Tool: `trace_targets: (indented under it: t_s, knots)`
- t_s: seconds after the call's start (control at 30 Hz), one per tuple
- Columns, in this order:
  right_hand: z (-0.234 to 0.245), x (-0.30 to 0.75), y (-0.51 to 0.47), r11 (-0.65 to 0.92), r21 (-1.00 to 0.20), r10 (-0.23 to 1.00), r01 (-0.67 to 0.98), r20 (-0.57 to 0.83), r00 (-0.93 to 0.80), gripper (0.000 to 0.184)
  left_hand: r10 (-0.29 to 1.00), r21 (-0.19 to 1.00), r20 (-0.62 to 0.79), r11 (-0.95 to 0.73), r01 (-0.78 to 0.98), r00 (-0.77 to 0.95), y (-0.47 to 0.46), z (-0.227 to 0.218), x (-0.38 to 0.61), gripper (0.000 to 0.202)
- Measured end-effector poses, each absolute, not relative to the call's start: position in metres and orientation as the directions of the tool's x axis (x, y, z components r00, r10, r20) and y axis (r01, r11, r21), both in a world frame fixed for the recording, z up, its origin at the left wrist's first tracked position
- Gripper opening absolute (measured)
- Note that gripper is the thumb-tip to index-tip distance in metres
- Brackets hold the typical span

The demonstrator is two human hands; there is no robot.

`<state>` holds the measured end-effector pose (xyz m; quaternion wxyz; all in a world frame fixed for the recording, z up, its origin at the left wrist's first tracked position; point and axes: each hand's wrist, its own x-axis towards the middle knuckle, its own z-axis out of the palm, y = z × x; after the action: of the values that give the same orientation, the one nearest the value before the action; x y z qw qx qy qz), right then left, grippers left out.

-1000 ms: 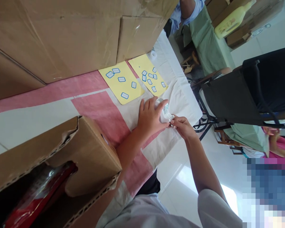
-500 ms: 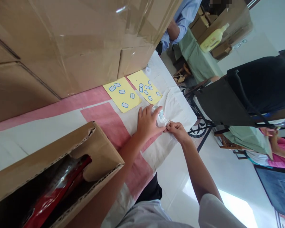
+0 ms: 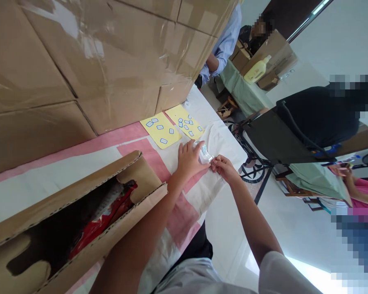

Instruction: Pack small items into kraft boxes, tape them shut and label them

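Observation:
My left hand point(image 3: 188, 160) wraps its fingers round a small white object with a pale blue label point(image 3: 203, 151) and presses it on the white and pink table cover point(image 3: 135, 151). My right hand point(image 3: 223, 167) pinches the near end of that object; what it pinches is too small to name. Just beyond lie two yellow sheets point(image 3: 161, 130) with several blue-edged stickers.
A wall of taped cardboard boxes point(image 3: 104, 61) stands behind the sheets. An open carton point(image 3: 79, 220) holding red packets lies at my left. A black chair point(image 3: 297, 130) stands right of the table. A person in a blue shirt point(image 3: 222, 49) sits at a green-covered table with a yellow bottle point(image 3: 257, 70).
The view has pulled back and tilted, so more of the open carton and the room shows. Both hands stay on the white object in the same grip.

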<state>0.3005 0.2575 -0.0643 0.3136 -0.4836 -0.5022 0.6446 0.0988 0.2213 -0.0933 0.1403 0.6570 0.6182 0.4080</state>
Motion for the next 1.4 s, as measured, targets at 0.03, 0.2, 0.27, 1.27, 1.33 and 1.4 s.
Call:
trace_targets:
  t_s: [0.03,0.2,0.27,1.27,1.33,1.4]
  knots:
    - [-0.064,0.3,0.258,-0.305,-0.947,0.886,0.103,-0.321,-0.334,0.051,0.926,0.688,0.364,-0.199,0.698,-0.095,0.221,-0.093,0.099,0.09]
    - [-0.063,0.299,0.261,-0.314,-0.93,0.852,0.189,-0.364,-0.376,0.044,0.931,0.689,0.353,-0.191,0.699,-0.094,0.221,-0.095,0.099,0.087]
    - [-0.062,0.298,0.261,-0.308,-0.927,0.84,0.213,-0.37,-0.397,0.043,0.929,0.688,0.358,-0.193,0.7,-0.096,0.222,-0.095,0.1,0.086]
    - [-0.056,0.288,0.264,-0.276,-0.933,0.847,0.232,-0.35,-0.4,0.041,0.937,0.69,0.339,-0.187,0.699,-0.084,0.223,-0.093,0.1,0.09]
    - [-0.054,0.289,0.267,-0.302,-0.924,0.826,0.235,-0.377,-0.42,0.04,0.938,0.684,0.336,-0.186,0.705,-0.078,0.223,-0.092,0.1,0.092]
    - [-0.054,0.289,0.268,-0.311,-0.921,0.814,0.235,-0.386,-0.433,0.04,0.94,0.68,0.333,-0.184,0.71,-0.075,0.223,-0.092,0.099,0.093]
